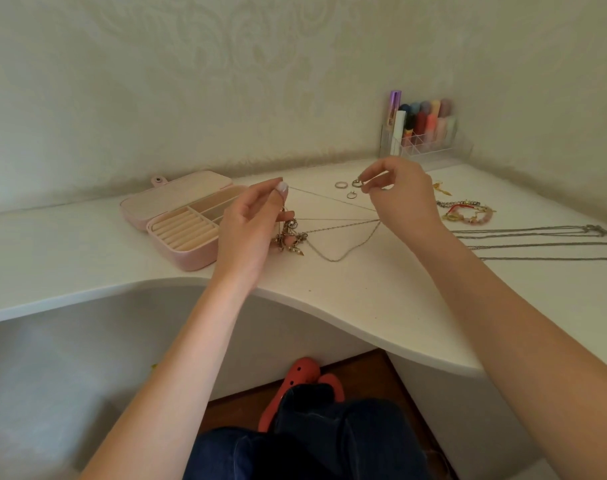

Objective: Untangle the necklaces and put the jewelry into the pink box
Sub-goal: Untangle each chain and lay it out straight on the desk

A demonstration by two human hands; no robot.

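1. Left hand [250, 223] pinches a thin chain above the tangled necklaces [290, 235].
2. Right hand [399, 192] pinches the chain's other end.
3. Pink box [182, 220], open, left of tangle.

Pale pink jewelry box [191, 259] with cream ribbed lining, on a white table [381, 299]. Thin silver chains [333, 220]; gold and pink charm cluster [290, 237]. Cream wall [226, 81] with faint floral pattern, red clogs [304, 372], dark blue jeans [330, 445].
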